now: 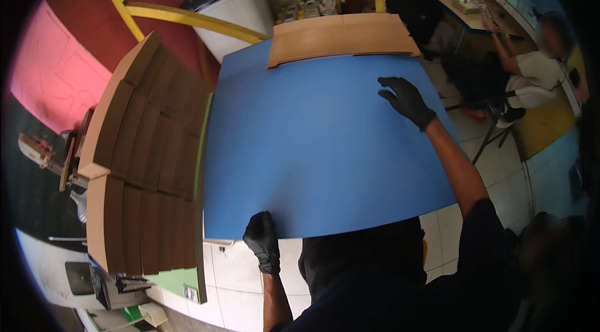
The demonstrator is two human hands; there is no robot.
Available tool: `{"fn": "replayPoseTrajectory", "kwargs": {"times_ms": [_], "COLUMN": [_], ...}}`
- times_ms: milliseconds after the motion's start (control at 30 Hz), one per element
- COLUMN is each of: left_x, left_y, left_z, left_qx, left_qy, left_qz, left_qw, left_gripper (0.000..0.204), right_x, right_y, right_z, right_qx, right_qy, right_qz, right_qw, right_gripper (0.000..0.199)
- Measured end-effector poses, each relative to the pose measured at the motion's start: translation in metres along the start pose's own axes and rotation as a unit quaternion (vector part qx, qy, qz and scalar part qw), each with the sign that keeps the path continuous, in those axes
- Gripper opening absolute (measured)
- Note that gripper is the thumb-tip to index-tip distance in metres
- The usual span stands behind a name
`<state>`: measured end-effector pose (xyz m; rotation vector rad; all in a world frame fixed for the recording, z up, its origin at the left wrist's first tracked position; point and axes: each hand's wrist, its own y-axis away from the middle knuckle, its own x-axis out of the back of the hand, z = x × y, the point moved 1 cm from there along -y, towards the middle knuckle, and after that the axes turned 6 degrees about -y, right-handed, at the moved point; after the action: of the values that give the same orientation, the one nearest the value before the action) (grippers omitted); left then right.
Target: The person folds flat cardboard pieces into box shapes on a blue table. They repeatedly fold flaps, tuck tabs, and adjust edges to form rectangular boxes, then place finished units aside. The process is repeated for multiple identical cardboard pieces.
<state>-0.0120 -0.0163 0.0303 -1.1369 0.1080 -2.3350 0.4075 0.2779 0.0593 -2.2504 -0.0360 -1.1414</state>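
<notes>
**Status at Work Position**

Left black-gloved hand: fingers curled together at the near edge of the flat, blue, rectangular tabletop; grip on edge cannot be determined. Right black-gloved hand: fingers apart, over the right side. Brown cardboard piece: along far edge.

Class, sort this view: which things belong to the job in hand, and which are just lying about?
Likely part of the job:
- blue tabletop, beneath the right hand
- cardboard piece
- stacked cardboard

Apparently just around:
- white appliance
- pink panel
</notes>
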Motion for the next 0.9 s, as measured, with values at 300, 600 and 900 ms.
{"fn": "replayPoseTrajectory", "kwargs": {"times_ms": [300, 600, 900], "left_x": [-0.036, -0.037, -0.033], "left_y": [-0.001, 0.004, 0.004], "left_z": [-0.009, -0.012, -0.006], "left_qx": [0.038, 0.088, 0.107], "left_qy": [-0.171, -0.087, -0.14], "left_qz": [0.134, 0.112, 0.084], "left_qw": [0.975, 0.986, 0.981], "left_gripper": [0.006, 0.007, 0.009], "right_x": [-0.026, -0.032, -0.037], "right_y": [-0.154, -0.218, -0.232], "right_z": [0.114, 0.134, 0.155], "right_qx": [-0.022, -0.192, -0.145], "right_qy": [0.064, -0.083, -0.11], "right_qz": [-0.08, -0.313, -0.272], "right_qw": [0.995, 0.926, 0.945], "right_gripper": [0.036, 0.033, 0.016]}}
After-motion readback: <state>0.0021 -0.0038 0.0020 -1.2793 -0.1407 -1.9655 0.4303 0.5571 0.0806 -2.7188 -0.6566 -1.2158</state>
